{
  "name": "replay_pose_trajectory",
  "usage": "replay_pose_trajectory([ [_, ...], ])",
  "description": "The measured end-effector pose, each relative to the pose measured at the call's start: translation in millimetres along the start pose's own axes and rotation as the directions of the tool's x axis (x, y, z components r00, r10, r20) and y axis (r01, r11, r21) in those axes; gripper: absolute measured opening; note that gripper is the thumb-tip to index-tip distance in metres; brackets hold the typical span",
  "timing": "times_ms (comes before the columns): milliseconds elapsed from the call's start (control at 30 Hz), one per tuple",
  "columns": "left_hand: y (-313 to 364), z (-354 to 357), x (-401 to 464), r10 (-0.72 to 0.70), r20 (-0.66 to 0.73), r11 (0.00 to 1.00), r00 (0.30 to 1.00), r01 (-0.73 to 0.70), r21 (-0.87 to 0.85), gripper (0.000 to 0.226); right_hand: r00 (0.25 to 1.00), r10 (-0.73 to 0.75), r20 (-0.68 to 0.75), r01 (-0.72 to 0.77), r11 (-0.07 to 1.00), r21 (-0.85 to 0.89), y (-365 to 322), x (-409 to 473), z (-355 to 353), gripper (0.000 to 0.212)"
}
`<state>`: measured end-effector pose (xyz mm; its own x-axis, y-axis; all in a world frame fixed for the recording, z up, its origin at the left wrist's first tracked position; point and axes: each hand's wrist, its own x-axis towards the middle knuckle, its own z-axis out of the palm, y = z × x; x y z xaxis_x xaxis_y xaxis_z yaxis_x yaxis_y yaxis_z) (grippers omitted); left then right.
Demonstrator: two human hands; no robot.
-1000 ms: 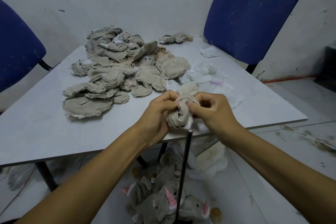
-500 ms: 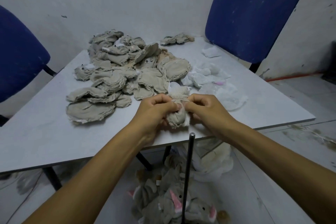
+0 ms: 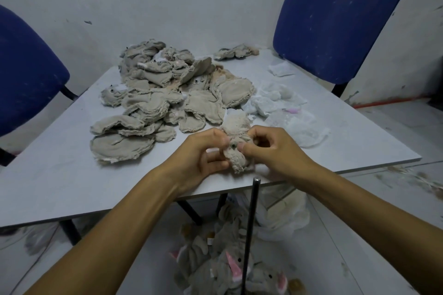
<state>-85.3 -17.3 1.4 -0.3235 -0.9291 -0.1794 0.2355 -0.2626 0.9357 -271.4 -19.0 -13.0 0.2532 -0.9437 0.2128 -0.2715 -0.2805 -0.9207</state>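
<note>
Grey plush piece [image 3: 236, 151] between both hands' fingers [image 3: 247, 149]

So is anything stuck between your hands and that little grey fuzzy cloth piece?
Nothing visible is in the way. The left hand and right hand both pinch the small grey plush fabric piece directly, over the pale grey table near its front edge.

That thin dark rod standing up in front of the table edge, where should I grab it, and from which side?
Probably the bare upper shaft of the rod, just under its rounded tip, taken from the side with a wrap-around grip. It stands nearly upright, and its lower end is lost among the plush toys heaped at its foot.
</note>
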Motion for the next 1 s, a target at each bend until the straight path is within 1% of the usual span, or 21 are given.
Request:
replay_pose_trajectory([
  [67, -1.2, -1.6, -1.5, 0.023, 0.002, 0.999, 1.000, -0.023, 0.041, 0.010, 1.000, 0.008, 0.012, -0.009, 0.999, 0.035, -2.0, 0.7, -0.1, 0.021],
  [133, -3.0, -0.5, 0.5, 0.042, -0.019, 0.997, 0.999, -0.040, 0.072, 0.018, 0.999, 0.018, -0.050, -0.018, 1.000, 0.009, -1.1, 1.6, 4.5, 0.021],
  [200, -4.8, 1.5, 3.6, 0.061, -0.077, 0.994, 0.995, -0.054, 0.093, 0.029, 0.993, 0.034, -0.114, -0.036, 0.999, -0.020, -0.8, 2.3, 10.2, 0.021],
  [267, -6.0, 2.8, 5.6, 0.075, -0.133, 0.992, 0.988, -0.061, 0.109, 0.033, 0.990, 0.053, -0.133, -0.059, 0.997, -0.040, -0.5, 3.2, 12.3, 0.022],
  [433, -6.8, 7.2, 6.5, 0.101, -0.211, 0.991, 0.972, -0.079, 0.108, 0.039, 0.997, 0.053, -0.052, -0.052, 0.998, 0.023, -2.5, 0.6, 10.8, 0.026],
  [567, -7.6, 10.8, 9.0, 0.091, -0.262, 0.995, 0.961, -0.074, 0.074, 0.030, 0.995, 0.095, -0.021, -0.092, 0.991, 0.092, -4.6, 3.4, 11.1, 0.027],
  [633, -9.5, 9.7, 8.2, 0.115, -0.253, 0.992, 0.961, -0.097, 0.082, 0.029, 0.994, 0.106, -0.003, -0.105, 0.987, 0.122, -6.8, 5.3, 9.4, 0.027],
  [733, -11.7, 5.5, 4.9, 0.162, -0.166, 0.985, 0.973, -0.149, 0.087, 0.027, 0.996, 0.091, -0.016, -0.087, 0.978, 0.189, -5.2, 5.6, 8.7, 0.026],
  [800, -12.4, 4.1, 4.2, 0.185, -0.125, 0.981, 0.975, -0.175, 0.082, 0.029, 0.995, 0.097, -0.032, -0.088, 0.976, 0.199, -3.3, 5.6, 8.5, 0.022],
  [833, -12.7, 3.8, 4.6, 0.193, -0.125, 0.980, 0.973, -0.184, 0.076, 0.031, 0.994, 0.105, -0.015, -0.099, 0.971, 0.216, -3.2, 6.1, 7.6, 0.020],
  [867, -12.5, 3.8, 5.2, 0.195, -0.135, 0.980, 0.971, -0.187, 0.069, 0.033, 0.992, 0.119, 0.034, -0.124, 0.958, 0.259, -3.4, 7.4, 5.7, 0.017],
  [933, -11.0, 2.6, 6.2, 0.182, -0.146, 0.983, 0.972, -0.175, 0.060, 0.034, 0.966, 0.167, 0.196, -0.232, 0.895, 0.380, -5.4, 10.3, -0.6, 0.015],
  [967, -10.3, 0.9, 6.3, 0.172, -0.134, 0.985, 0.976, -0.166, 0.054, 0.033, 0.944, 0.187, 0.271, -0.289, 0.864, 0.412, -6.5, 11.5, -3.9, 0.017],
  [1000, -9.2, -1.2, 5.7, 0.161, -0.108, 0.986, 0.981, -0.157, 0.048, 0.030, 0.930, 0.195, 0.312, -0.316, 0.858, 0.406, -7.0, 12.3, -6.3, 0.020],
])
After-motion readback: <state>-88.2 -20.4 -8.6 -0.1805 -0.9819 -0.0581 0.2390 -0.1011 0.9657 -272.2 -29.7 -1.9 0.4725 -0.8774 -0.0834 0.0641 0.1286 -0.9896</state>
